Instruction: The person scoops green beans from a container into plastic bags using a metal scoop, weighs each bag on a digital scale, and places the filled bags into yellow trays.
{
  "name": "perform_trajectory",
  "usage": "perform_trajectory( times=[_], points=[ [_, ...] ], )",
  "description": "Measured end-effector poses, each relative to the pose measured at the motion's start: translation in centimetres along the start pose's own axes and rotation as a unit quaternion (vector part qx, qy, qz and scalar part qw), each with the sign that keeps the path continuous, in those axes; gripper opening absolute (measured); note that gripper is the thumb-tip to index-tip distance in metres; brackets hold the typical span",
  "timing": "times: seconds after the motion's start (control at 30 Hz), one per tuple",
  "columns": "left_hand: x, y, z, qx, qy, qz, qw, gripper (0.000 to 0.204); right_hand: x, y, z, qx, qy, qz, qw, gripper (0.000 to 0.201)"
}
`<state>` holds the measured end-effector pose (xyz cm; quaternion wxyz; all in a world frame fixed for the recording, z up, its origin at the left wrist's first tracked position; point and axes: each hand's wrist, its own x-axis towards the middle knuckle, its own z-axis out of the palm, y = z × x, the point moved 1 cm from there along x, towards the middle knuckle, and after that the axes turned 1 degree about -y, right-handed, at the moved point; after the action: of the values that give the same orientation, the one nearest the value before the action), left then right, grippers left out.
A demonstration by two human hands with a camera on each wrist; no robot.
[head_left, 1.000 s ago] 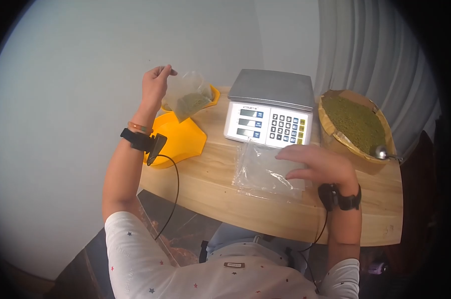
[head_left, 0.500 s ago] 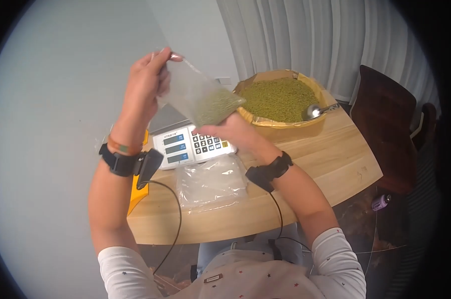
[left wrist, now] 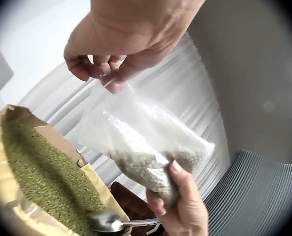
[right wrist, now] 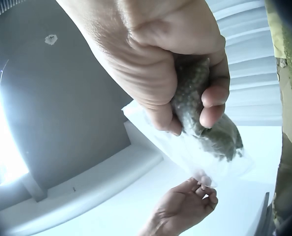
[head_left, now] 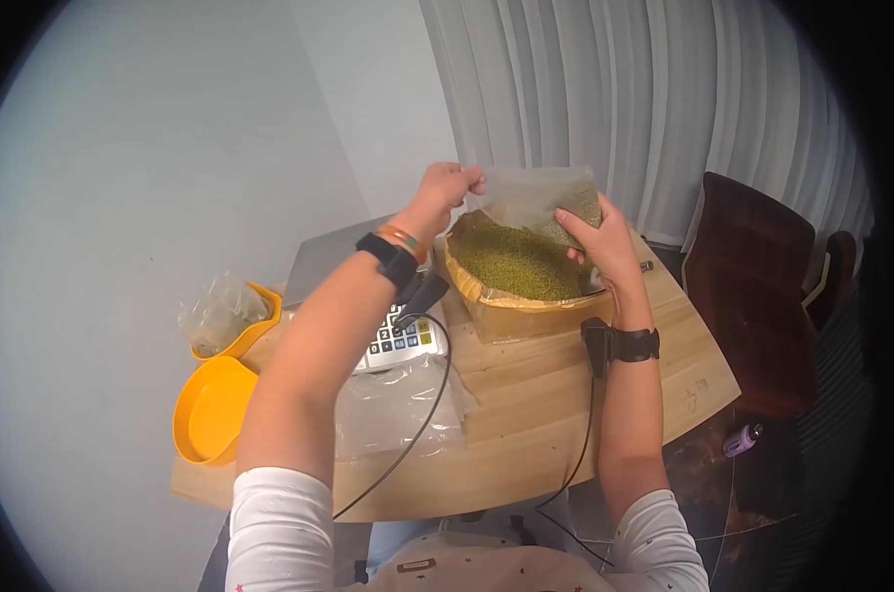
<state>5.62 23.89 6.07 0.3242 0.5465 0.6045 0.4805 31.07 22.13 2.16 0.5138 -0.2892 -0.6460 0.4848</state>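
Observation:
A clear plastic bag (head_left: 531, 192) with small green beans gathered at one end hangs tilted above an open box (head_left: 482, 296) of loose green beans (head_left: 516, 264). With thumb and fingertips, my left hand (head_left: 445, 200) pinches the bag's upper edge at its bean-free end. My right hand (head_left: 610, 247) grips the bean-filled end, its thumb pressed on the near side in the left wrist view. Through the plastic, the beans (right wrist: 190, 93) bulge between the right thumb and fingers. A metal scoop (left wrist: 106, 221) lies on the beans in the box.
The scale's keypad (head_left: 398, 331) shows beyond my left forearm, with flat clear bags (head_left: 398, 405) before it. On the left sit a yellow tray (head_left: 210, 414) and another yellow tray (head_left: 267, 314) holding a filled bag (head_left: 222, 314). A dark red chair (head_left: 758, 286) stands right of the table.
My view has swung right. The left hand has carried the bag from the yellow trays, past the scale, to over the bean box. My right hand has come from the flat bags to grip it.

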Motion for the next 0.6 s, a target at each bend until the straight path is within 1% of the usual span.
perform_trajectory(
  times=[0.13, 0.2, 0.23, 0.27, 0.3, 0.33, 0.37, 0.4, 0.43, 0.47, 0.57, 0.6],
  points=[
    [2.6, -2.9, 2.3, -0.019, 0.006, -0.017, 1.000, 0.025, 0.6, 1.2, -0.6, -0.031, 0.011, 0.005, 0.999, 0.040],
    [3.7, -4.6, 2.8, -0.069, -0.011, -0.057, 0.996, 0.027, 0.7, 1.9, -0.4, -0.009, -0.005, -0.052, 0.999, 0.044],
    [4.2, -5.2, 3.1, -0.068, -0.013, -0.057, 0.996, 0.027, 0.8, 2.2, -0.4, 0.004, -0.023, -0.052, 0.998, 0.045],
    [4.6, -6.0, 3.4, -0.086, -0.006, -0.082, 0.993, 0.027, 0.9, 2.4, -0.3, 0.004, -0.021, -0.052, 0.998, 0.045],
    [4.5, -6.2, 3.7, -0.104, 0.001, -0.106, 0.989, 0.027, 1.0, 2.6, -0.1, -0.004, -0.021, -0.074, 0.997, 0.045],
    [4.3, -6.4, 3.8, -0.103, 0.001, -0.108, 0.989, 0.027, 1.1, 2.7, 0.0, -0.010, -0.022, -0.096, 0.995, 0.044],
    [4.1, -6.7, 3.9, -0.102, -0.011, -0.127, 0.987, 0.026, 1.1, 2.6, 0.1, -0.009, -0.021, -0.094, 0.995, 0.044],
    [3.9, -6.9, 3.9, -0.100, -0.023, -0.146, 0.984, 0.025, 1.0, 2.3, 0.1, -0.020, -0.023, -0.067, 0.997, 0.044],
    [3.7, -6.9, 4.0, -0.099, -0.024, -0.149, 0.984, 0.025, 0.9, 2.0, 0.2, -0.031, -0.025, -0.039, 0.998, 0.043],
    [3.5, -7.0, 4.2, -0.102, -0.036, -0.162, 0.981, 0.025, 0.8, 1.7, 0.2, -0.030, -0.025, -0.036, 0.999, 0.043],
    [3.3, -7.8, 4.6, -0.114, -0.061, -0.190, 0.973, 0.025, 0.4, 0.9, 0.4, -0.053, -0.002, -0.048, 0.997, 0.041],
    [3.2, -7.8, 4.8, -0.123, -0.074, -0.201, 0.969, 0.025, 0.2, 0.6, 0.4, -0.015, 0.005, -0.076, 0.997, 0.039]
  ],
)
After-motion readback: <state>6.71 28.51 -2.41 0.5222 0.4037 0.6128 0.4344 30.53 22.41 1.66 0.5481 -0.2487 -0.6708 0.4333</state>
